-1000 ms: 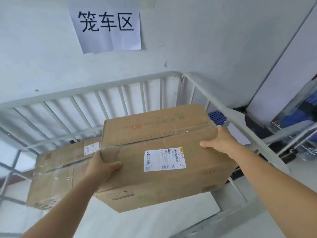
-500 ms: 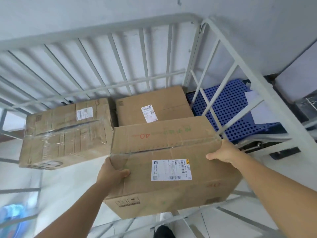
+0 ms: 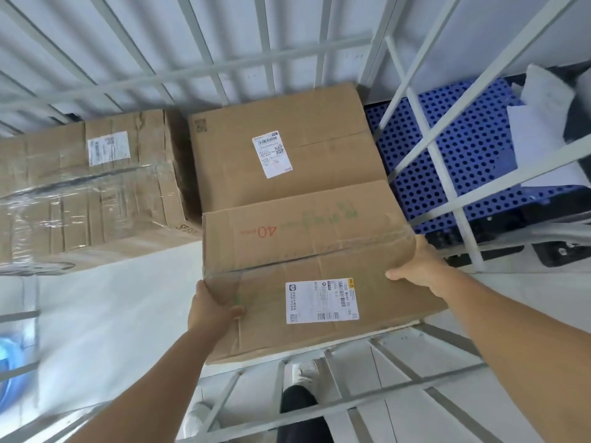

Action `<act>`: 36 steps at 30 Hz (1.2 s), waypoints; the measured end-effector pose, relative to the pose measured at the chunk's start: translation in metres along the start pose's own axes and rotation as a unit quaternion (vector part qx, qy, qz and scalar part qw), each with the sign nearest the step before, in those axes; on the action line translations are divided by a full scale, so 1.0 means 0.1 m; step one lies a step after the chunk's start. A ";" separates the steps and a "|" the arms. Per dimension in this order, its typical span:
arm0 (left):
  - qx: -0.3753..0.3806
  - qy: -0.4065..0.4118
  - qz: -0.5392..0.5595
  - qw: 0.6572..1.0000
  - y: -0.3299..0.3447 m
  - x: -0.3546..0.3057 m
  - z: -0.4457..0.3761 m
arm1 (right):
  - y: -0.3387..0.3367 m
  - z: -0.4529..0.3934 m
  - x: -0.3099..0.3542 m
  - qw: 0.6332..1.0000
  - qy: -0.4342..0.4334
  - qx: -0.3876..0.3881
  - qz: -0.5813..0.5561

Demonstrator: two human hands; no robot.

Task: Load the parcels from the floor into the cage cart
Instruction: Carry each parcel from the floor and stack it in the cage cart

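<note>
A cardboard parcel (image 3: 307,270) is gripped at its left edge by the left hand (image 3: 212,310), thumb on top, and at its right edge by the right hand (image 3: 419,270), fingers curled over the side. It is held inside the cage cart (image 3: 204,67), just in front of a labelled box (image 3: 281,148). A tape-wrapped box (image 3: 86,190) is seen to the left, a blue perforated pallet (image 3: 460,155) beyond the bars.

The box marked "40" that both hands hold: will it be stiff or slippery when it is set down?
The box looks fairly stiff: its faces stay flat between the left hand and right hand. The glossy tape may be slippery. It probably will not roll.
</note>
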State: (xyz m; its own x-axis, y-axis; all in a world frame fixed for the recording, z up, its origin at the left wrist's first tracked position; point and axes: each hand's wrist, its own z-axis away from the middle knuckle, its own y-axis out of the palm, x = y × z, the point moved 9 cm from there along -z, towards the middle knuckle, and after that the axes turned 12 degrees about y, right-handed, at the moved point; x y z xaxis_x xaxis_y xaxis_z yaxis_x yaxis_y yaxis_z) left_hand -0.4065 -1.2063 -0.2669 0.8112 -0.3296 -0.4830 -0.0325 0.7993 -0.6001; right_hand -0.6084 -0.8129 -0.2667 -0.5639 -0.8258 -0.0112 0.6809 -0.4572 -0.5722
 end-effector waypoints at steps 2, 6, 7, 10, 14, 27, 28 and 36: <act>-0.008 0.006 -0.004 1.000 0.11 0.04 -0.08 | 0.05 -0.15 0.01 1.000 -0.009 -0.003 -0.005; -0.025 0.018 -0.006 0.999 0.31 0.19 -0.19 | 0.18 -0.40 0.01 1.000 -0.022 -0.005 -0.012; -0.026 0.018 -0.008 0.999 0.36 0.23 -0.21 | 0.22 -0.45 0.00 1.000 -0.024 -0.007 -0.012; -0.022 0.011 -0.011 1.000 0.49 0.30 -0.27 | 0.33 -0.57 -0.06 1.000 -0.022 -0.016 -0.013; -0.001 0.000 -0.019 1.000 0.62 0.34 -0.29 | 0.43 -0.68 -0.14 1.000 -0.014 -0.021 -0.003; 0.112 0.137 -0.295 0.939 0.51 -0.42 0.03 | 0.32 -0.01 0.06 0.975 -0.092 -0.080 0.186; 0.112 0.165 -0.314 0.928 0.47 -0.56 0.09 | 0.26 0.12 0.11 0.969 -0.109 -0.088 0.202; 0.098 0.299 -0.358 0.879 -0.03 -1.56 0.71 | -0.29 1.39 0.21 0.952 -0.175 -0.118 0.221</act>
State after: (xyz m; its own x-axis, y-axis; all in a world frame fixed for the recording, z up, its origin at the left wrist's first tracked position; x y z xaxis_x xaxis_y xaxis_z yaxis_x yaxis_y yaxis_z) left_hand -0.4917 -1.1216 -0.1449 0.1286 -0.9418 -0.3107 0.5106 0.3315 -0.7933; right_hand -0.5752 -0.8629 -0.1360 -0.0277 -0.9987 -0.0430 0.6675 0.0136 -0.7444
